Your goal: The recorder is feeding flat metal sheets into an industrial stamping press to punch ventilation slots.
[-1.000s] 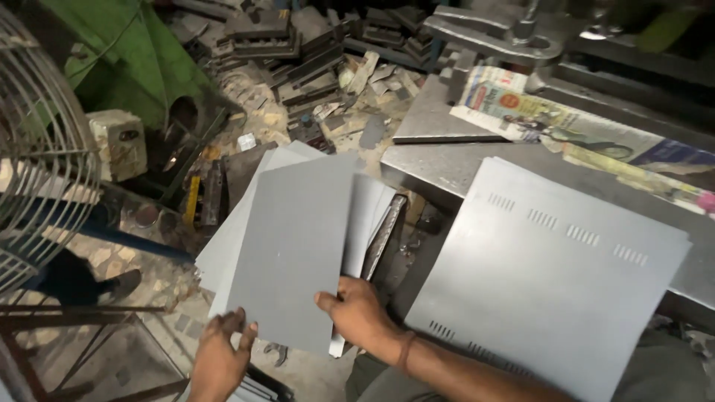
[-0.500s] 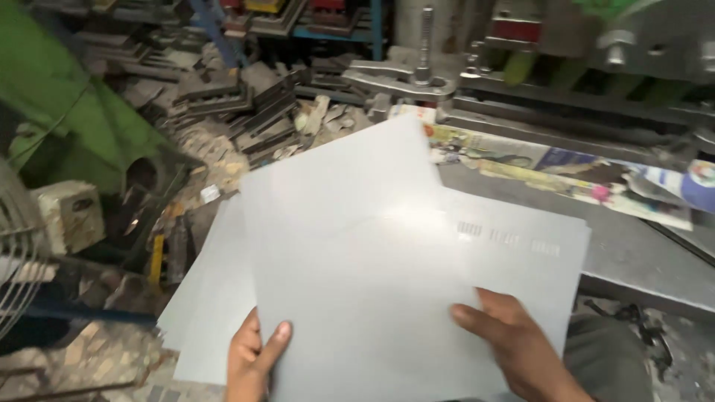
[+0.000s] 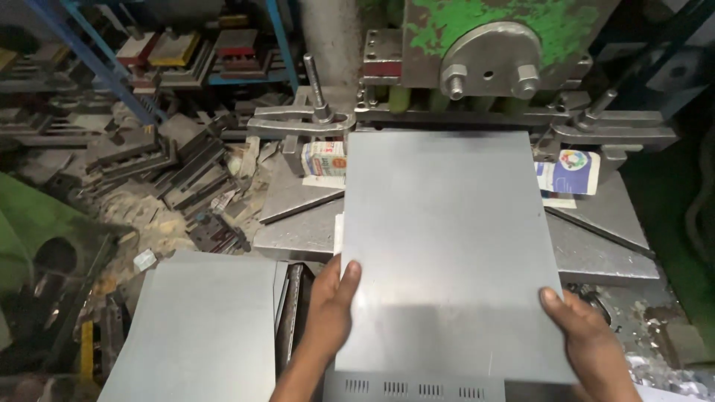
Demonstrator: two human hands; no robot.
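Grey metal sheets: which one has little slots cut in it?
The sheet with slots at the bottom edge, under the plain held sheet. The left stack shows none.

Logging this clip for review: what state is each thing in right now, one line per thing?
Plain metal sheet: lying flat on the press bed, far edge under the machine head, held at both near corners.
Left hand: gripping the sheet's near left edge, thumb on top.
Right hand: gripping the near right corner.
Slotted sheet: lying beneath the plain sheet, mostly covered.
Sheet stack: lying flat at left, untouched.
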